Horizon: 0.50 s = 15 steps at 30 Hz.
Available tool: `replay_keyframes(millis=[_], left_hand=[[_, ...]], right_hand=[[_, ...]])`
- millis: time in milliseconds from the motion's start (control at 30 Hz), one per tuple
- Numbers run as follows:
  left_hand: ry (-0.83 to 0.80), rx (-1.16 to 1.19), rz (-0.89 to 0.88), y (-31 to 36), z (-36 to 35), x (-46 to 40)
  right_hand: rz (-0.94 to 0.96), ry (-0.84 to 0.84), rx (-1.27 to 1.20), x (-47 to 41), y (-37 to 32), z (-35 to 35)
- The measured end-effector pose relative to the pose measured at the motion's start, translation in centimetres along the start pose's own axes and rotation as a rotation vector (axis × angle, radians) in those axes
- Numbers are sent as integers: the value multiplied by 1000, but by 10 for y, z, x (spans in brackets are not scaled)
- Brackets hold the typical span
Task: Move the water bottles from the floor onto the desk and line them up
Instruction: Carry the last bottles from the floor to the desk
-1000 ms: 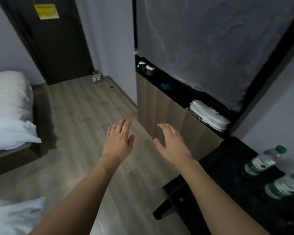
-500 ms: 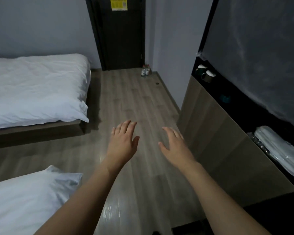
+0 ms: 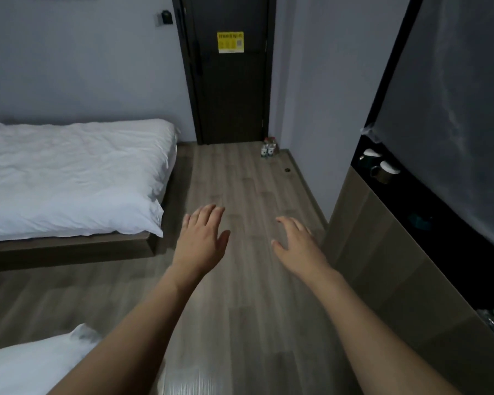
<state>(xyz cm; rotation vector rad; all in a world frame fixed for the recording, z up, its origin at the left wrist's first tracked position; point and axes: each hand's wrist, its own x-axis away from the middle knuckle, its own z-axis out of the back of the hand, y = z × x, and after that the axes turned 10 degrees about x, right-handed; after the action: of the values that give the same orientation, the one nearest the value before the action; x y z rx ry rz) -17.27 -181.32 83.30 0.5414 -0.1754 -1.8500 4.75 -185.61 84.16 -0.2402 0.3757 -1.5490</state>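
The wooden floor (image 3: 240, 280) runs straight ahead as a corridor between the bed (image 3: 69, 178) on the left and a low wood-fronted cabinet (image 3: 388, 266) on the right, ending at a dark door (image 3: 231, 89). What the next move turns on, as I judge it, is that the water bottles (image 3: 268, 148) stand at the far end of this floor, in the corner where the door frame meets the right-hand wall, well apart from both hands and dead ahead, slightly to the right. They are a small tight cluster, upright so far as can be told, their long axes vertical; how many there are is too small to count. The desk is not in view here, so none of the carrying can be judged beyond this: the bottles must first be walked to. The right hand (image 3: 300, 246) lies on the bottles' side of the corridor and looks marginally the nearer, though the difference is slight. It is spread wide, fingers straight and parted, thumb out, holding nothing. The left hand (image 3: 203, 238) is likewise flat and empty, fingers straight and close together, palm down over the bare boards. On the door a yellow notice (image 3: 230, 42) carries a heading that ends in "Wi-Fi" with a small code square beside it; the rest of its print is unreadable. The bottles show white labels with a dark mark, no brand legible. A small dark round object (image 3: 287, 170) lies on the floor near the right wall, short of the bottles.
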Motion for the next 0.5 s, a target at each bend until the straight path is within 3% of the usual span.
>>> replay_keyframes(millis=[233,500], left_hand=[[28,18,25,-49,-10,-81],[48,70,15,-152,-29,-216]], right_hand=[[45,-22,11,-103,-14,-16],[62,-55,36,-266,-53,-58]])
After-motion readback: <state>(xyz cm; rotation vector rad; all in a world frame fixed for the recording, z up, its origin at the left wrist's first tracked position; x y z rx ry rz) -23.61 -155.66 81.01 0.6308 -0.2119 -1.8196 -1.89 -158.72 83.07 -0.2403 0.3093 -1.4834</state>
